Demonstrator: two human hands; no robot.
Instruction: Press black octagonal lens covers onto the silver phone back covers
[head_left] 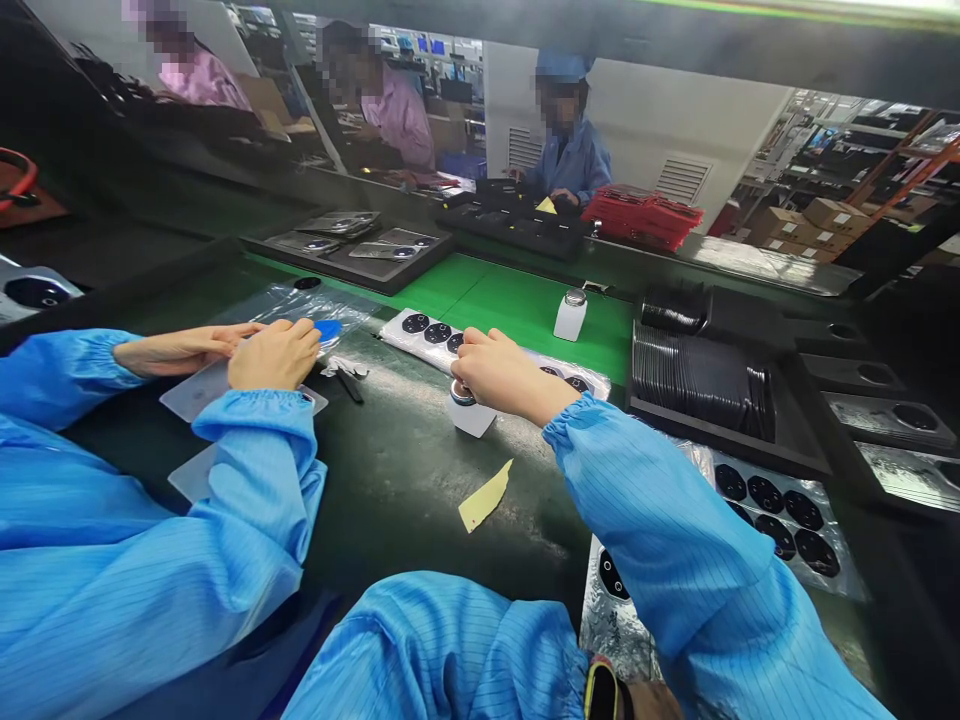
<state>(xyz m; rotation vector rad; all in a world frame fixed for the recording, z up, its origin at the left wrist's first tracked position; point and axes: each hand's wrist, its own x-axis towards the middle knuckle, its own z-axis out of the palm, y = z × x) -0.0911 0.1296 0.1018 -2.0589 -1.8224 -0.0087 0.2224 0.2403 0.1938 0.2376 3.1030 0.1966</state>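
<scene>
My right hand (506,375) reaches in from the right, fingers curled together at the metal top of a small white dispenser bottle (472,418). What the fingers pinch, if anything, is hidden. Behind it lies a bagged strip of round black stickers (427,332). A torn piece of yellow paper (486,497) rests on the dark bench in front. My left hand (652,702) barely shows at the bottom edge, beyond a yellow and black wristband (602,688); its fingers are out of view. Near it is a silvery sheet with black discs (615,610).
At left, a co-worker's hands (274,355) handle a clear plate beside tweezers (350,386). Another white bottle (571,315) stands on the green mat (487,290). A black tray (787,450) holds stacked dark plates at right. More people work across the bench.
</scene>
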